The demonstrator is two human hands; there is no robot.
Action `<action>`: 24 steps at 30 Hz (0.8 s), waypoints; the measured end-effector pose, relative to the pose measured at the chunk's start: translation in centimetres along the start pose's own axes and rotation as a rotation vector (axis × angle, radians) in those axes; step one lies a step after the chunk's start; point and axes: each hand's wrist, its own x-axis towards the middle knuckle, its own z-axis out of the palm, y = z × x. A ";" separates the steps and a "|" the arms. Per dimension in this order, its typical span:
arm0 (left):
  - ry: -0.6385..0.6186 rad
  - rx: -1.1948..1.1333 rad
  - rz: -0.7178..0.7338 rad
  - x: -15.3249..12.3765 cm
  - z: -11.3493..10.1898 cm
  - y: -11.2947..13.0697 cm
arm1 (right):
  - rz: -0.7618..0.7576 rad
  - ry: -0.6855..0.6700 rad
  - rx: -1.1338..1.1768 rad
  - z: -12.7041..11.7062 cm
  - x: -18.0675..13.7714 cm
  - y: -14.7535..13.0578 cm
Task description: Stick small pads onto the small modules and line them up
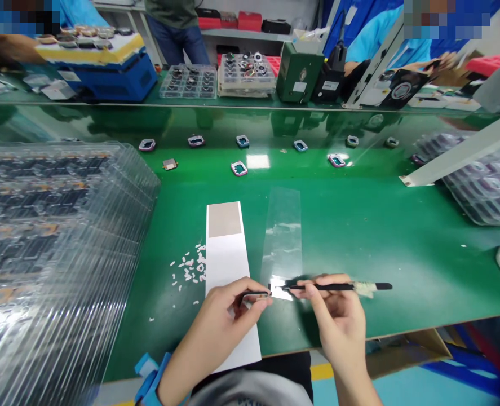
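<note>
My left hand pinches a small flat dark part, its edge turned toward the right. Fingers of my right hand close around black tweezers with tape wrapped near the back end. The tweezer tips point left and reach close to the part's edge; whether they touch it I cannot tell. Beneath my left hand lies a long white sheet with a grey-beige square at its far end. A clear film strip lies between and beyond my hands. Small white scraps are scattered left of the sheet.
Tall stacked clear trays of dark parts fill the left side. Several small watch-like cases sit farther back. More clear trays and a slanted white post stand right. Behind, a raised shelf holds a blue machine; other people work there.
</note>
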 end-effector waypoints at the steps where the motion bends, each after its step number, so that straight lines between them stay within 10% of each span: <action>1: 0.022 -0.019 -0.003 0.0 0.0 0.0 | -0.001 0.006 0.013 -0.1 0.0 -0.2; 24: 0.214 0.185 0.310 -0.4 -0.4 0.6 | -0.282 -0.198 0.209 6.3 -1.2 -3.9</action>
